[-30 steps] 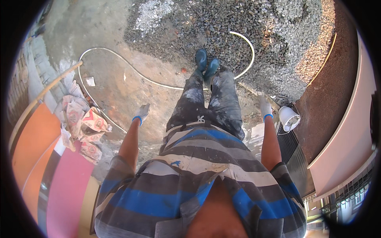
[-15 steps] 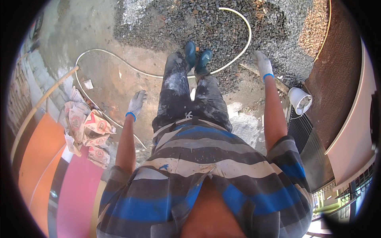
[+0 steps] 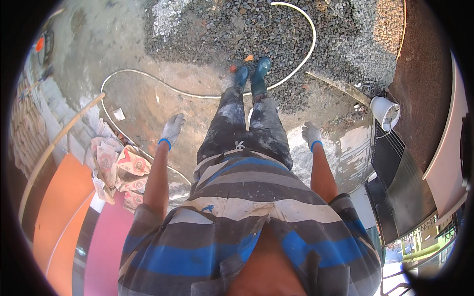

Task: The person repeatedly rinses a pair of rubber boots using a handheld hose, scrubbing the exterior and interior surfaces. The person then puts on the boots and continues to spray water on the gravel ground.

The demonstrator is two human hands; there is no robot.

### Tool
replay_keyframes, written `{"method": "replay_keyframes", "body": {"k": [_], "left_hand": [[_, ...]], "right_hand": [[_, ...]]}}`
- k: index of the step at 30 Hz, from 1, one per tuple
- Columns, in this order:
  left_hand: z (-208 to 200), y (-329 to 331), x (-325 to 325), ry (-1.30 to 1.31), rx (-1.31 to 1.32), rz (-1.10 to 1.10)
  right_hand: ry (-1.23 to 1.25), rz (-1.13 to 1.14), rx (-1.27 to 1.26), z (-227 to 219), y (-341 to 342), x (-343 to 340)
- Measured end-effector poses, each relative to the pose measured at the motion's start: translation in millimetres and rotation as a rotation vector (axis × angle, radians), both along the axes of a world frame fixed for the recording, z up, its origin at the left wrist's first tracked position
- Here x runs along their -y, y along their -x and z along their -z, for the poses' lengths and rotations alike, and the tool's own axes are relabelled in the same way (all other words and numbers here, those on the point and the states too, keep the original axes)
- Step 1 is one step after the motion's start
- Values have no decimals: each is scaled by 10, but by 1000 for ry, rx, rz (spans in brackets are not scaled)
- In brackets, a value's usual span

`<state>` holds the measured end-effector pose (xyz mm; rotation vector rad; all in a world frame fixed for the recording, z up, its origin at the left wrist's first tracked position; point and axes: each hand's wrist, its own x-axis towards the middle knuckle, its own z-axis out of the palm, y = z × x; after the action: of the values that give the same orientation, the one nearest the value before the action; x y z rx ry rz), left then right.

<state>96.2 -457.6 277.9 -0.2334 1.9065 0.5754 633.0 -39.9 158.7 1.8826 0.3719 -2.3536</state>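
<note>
Fingers of both gloved hands hang loose and empty beside the hips.
Left hand sits nearer the white hose, which curves across the ground ahead-left; right hand hangs near the cement pile.

The white hose on the gravel passes behind the blue rubber boots and is hidden there. The striped shirt hides the ground beneath. The crumpled paper sacks bear print too small to tell.
</note>
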Motion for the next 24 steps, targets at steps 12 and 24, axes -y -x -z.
{"method": "replay_keyframes", "body": {"k": [12,24], "left_hand": [[126,494,151,-4,10,134],[342,746,-824,-44,-28,131]], "right_hand": [[-234,-107,420,-519,924,570],[-138,-41,446,-829,989,275]]}}
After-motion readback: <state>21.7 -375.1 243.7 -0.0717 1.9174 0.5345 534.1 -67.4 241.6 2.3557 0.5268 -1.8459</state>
